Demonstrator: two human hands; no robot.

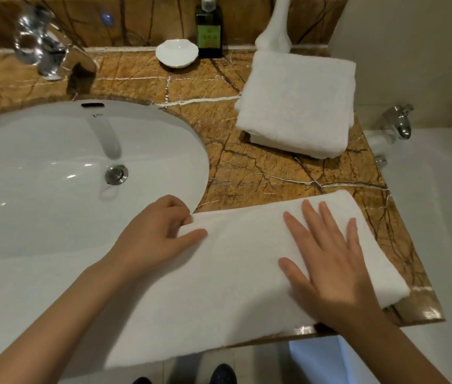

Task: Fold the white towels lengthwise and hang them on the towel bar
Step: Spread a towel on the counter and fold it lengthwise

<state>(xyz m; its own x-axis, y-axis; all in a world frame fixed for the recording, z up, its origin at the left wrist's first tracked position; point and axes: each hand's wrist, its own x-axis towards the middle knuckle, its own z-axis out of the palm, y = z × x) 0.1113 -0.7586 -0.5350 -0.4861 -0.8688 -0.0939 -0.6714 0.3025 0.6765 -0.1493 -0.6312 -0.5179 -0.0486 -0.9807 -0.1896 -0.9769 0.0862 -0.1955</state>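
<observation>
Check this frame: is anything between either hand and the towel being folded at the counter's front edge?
Nothing visible. The right hand lies flat on the towel, and the left hand pinches its far left corner beside the sink. The towel bar is out of view.

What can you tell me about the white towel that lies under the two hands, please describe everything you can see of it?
The towel is plain white and looks like soft terry cloth. It lies flat as a long folded band on the brown marble counter, with its left part over the edge of the white sink and its near edge hanging a little past the counter front. The left hand pinches its far left corner; the right hand presses flat on its right part. It is apart from the folded towel stack.
</observation>
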